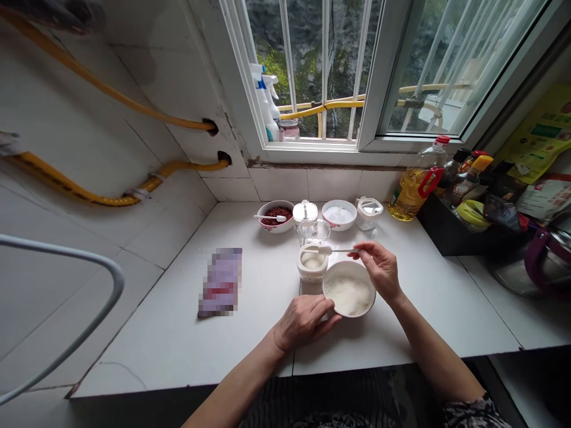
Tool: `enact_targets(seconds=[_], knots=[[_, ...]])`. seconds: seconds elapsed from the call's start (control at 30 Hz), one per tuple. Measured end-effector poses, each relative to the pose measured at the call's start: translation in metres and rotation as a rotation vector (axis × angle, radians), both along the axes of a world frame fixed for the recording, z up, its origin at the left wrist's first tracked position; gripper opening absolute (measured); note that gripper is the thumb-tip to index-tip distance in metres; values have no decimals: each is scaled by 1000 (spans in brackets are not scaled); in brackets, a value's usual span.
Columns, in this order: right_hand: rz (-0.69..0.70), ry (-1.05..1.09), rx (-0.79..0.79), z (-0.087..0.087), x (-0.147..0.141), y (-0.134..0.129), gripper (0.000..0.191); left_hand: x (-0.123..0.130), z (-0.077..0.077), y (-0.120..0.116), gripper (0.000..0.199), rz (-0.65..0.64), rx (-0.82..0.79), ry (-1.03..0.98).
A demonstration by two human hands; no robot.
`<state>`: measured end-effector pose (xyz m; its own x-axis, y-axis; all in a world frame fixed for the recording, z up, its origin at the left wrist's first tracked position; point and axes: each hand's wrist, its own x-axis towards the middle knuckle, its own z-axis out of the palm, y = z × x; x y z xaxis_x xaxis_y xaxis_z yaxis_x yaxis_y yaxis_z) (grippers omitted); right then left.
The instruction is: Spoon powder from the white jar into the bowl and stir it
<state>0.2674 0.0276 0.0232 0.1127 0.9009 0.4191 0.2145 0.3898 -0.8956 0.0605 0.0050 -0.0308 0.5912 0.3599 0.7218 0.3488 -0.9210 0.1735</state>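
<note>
My left hand [307, 321] grips the lower left rim of a bowl of pale granules [351, 291], which is tilted toward a small open jar [312, 263]. Between the fingers of my right hand [381, 267] is the handle of a small white spoon [328, 251], its scoop end over the jar's mouth. The jar holds pale contents, and its clear lid [314, 230] stands raised at the back.
Behind stand a bowl of dark red flakes [276, 215] with a spoon, a closed jar [305, 211], a bowl of white stuff [339, 215] and another jar [369, 211]. An oil bottle [408, 193] is at right; a blurred packet [220, 282] lies at left.
</note>
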Motion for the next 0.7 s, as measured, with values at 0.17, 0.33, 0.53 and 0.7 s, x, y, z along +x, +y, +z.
enact_targets(seconds=[0.17, 0.33, 0.53, 0.7], knots=[[-8, 96, -78, 4, 11, 4, 10, 0, 0, 0, 12, -12, 9, -5], [16, -217, 56, 8, 21, 3, 14, 0, 0, 0, 10, -15, 1, -20], [168, -527, 229, 5, 21, 3, 18, -1, -2, 1, 9, -14, -6, -9], [256, -510, 124, -2, 16, 4, 18, -2, -1, 1, 9, -15, -11, -2]])
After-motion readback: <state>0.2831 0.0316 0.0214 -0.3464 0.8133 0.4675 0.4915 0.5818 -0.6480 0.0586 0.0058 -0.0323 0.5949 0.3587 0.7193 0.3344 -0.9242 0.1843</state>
